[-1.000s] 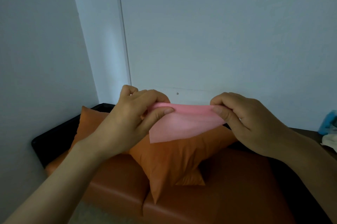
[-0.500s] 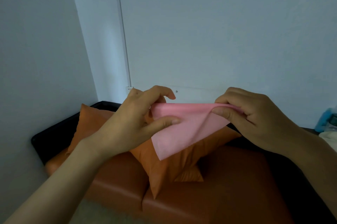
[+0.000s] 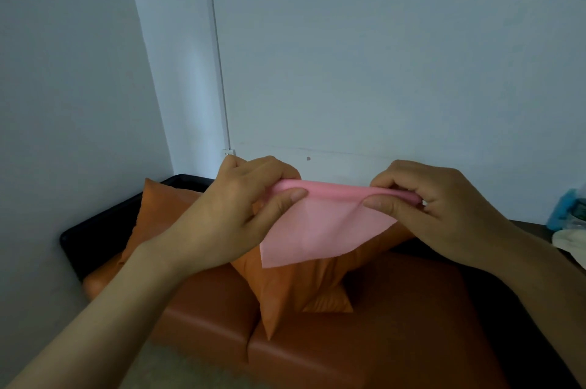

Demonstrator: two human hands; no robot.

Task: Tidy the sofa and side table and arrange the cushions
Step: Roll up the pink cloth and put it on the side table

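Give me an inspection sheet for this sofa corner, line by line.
Surface: orange sofa with black frame; side table edge at right.
Job's things: pink cloth held taut in the air; orange cushions leaning on the sofa.
Clutter: blue and white items on the side table, unclear.
Grippers: left hand and right hand each pinch the cloth's top edge.
Cables: white conduit down to a wall socket.
Surroundings: plain walls.

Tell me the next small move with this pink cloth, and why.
Probably fold it once more, bringing the top edge down. Both the left hand and right hand pinch the cloth along its rolled top edge, and a loose corner hangs in front of the cushions.
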